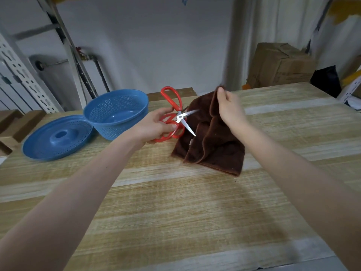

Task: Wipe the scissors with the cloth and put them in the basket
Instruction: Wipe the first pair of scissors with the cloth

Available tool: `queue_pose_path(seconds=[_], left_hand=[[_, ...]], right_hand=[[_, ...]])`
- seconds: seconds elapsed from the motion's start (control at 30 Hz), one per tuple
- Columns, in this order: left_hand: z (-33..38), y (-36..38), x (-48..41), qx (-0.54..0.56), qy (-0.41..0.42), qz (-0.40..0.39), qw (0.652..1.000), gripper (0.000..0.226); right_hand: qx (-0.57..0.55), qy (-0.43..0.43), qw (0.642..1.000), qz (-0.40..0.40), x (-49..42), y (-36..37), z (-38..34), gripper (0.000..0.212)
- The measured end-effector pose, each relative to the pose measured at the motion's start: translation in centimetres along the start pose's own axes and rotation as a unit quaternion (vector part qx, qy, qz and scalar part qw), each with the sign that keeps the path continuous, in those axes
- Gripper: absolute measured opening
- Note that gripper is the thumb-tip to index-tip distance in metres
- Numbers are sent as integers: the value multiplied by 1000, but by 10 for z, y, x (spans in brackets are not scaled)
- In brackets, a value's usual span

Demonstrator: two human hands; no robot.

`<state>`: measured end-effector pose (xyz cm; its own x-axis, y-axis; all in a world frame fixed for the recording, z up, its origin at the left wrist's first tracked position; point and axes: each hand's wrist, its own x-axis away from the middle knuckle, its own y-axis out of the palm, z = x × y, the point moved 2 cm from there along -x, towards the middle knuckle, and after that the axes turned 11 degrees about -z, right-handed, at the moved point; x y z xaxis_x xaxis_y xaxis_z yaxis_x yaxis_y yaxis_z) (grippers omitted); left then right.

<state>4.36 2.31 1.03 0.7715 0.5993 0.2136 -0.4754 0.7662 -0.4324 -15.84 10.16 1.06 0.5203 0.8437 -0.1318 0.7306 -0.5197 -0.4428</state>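
Note:
My left hand (154, 127) grips the lower red handle of a pair of scissors (176, 114), held above the wooden table with the steel blades spread apart and pointing right toward the cloth. My right hand (229, 108) pinches the top edge of a brown cloth (213, 141) and lifts it, while the cloth's lower part still lies on the table. The blue perforated basket (117, 114) stands just left of the scissors, with nothing visible inside it.
A blue perforated lid (56, 137) lies left of the basket. The wooden table (175, 212) stretches toward me. Cardboard boxes (279, 65) sit behind the table's far right edge; metal shelving uprights (23, 75) stand at the left.

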Motion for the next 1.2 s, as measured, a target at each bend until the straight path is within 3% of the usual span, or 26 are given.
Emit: queue_pose_path(seconds=[0.2, 0.43, 0.57, 0.97, 1.2], left_hand=[[-5, 2, -7, 34, 7, 68, 997, 58], [2, 16, -14, 23, 11, 56, 998, 59], [-3, 18, -18, 13, -3, 53, 999, 57], [-7, 19, -14, 34, -14, 23, 999, 43], [-13, 17, -15, 98, -25, -1, 995, 43]], right_hand=[[-21, 60, 998, 14, 11, 28, 11, 48], [12, -23, 986, -168, 18, 55, -10, 33], [-62, 25, 978, -198, 16, 55, -2, 24], [156, 13, 934, -321, 14, 25, -2, 32], [170, 38, 935, -310, 17, 19, 3, 29]])
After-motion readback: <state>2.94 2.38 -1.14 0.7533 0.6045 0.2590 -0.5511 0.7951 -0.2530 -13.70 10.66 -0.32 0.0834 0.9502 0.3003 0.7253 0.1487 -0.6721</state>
